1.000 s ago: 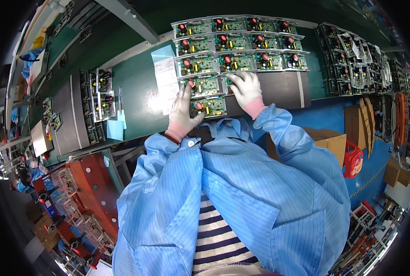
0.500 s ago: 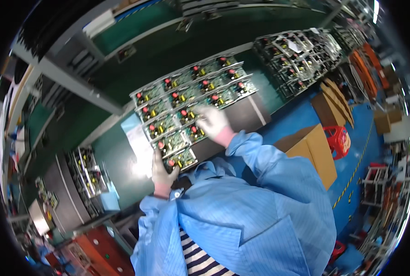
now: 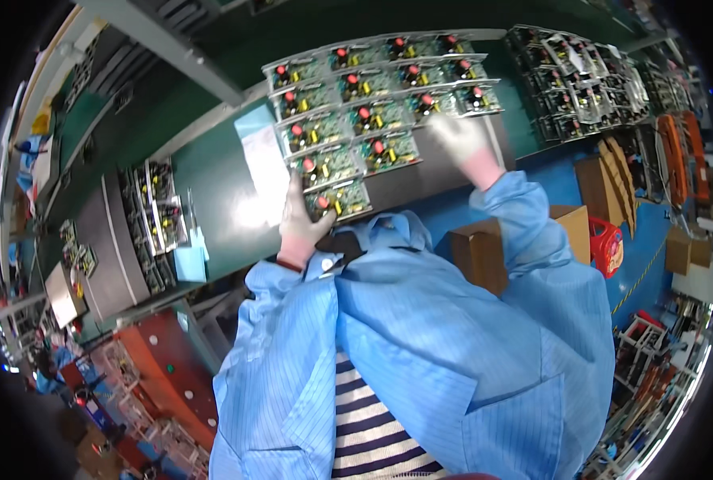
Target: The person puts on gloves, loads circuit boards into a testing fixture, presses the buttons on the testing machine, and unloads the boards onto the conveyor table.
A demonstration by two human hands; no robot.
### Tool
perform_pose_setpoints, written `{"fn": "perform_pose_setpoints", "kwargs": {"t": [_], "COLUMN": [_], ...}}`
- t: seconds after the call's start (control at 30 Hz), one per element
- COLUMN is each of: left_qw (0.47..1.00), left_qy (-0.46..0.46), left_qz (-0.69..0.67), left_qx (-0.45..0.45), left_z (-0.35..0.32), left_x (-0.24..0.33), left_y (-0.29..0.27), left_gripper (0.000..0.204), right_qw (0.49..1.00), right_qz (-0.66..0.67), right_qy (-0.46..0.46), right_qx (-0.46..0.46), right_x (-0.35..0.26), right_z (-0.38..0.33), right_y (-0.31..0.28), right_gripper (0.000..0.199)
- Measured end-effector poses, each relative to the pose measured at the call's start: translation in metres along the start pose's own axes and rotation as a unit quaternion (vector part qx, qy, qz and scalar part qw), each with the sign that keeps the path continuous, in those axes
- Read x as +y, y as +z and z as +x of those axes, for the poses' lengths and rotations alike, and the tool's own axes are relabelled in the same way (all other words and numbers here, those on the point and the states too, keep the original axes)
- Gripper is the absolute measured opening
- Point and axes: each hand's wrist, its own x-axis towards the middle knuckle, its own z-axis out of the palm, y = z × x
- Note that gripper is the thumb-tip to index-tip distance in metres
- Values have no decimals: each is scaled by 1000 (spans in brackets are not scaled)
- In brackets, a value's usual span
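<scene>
Head view: your left hand [image 3: 299,218], in a pale glove, rests at the left edge of the nearest circuit board [image 3: 342,199], thumb lying against the board's near edge and fingers extended along its side. The hand is in contact with the board, but the view does not show whether it is gripped. That board sits at the near-left corner of a grid of green circuit boards [image 3: 376,96], each carrying a red round component and yellow parts, laid on a dark mat [image 3: 420,172] on the green workbench [image 3: 212,176].

Your right hand [image 3: 462,138] is blurred; it lies over the right end of the grid's near row, fingers spread. You cannot tell whether it holds anything.

A white sheet [image 3: 262,164] lies just left of the grid and is partly washed out by glare. Racks of further boards [image 3: 588,80] stand to the right, their detail too small to resolve. Your blue coat [image 3: 420,352] covers the bench's near edge.
</scene>
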Motion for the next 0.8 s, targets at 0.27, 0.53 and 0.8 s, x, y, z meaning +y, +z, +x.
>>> {"fn": "perform_pose_setpoints", "kwargs": {"t": [0.27, 0.53, 0.8], "left_qw": [998, 996, 996], "left_qy": [7, 14, -6], "left_qz": [60, 79, 88], "left_qx": [4, 28, 2], "left_z": [-7, -14, -11], "left_x": [-4, -7, -1], "left_y": [1, 5, -4], "left_gripper": [100, 99, 99], "right_qw": [985, 991, 988], "right_qz": [-93, -68, -110], "right_qy": [-5, 14, 46], "right_qx": [-145, -112, -101], "right_x": [26, 17, 21], "right_z": [-38, -41, -34], "right_y": [78, 86, 92], "right_gripper": [32, 30, 29]}}
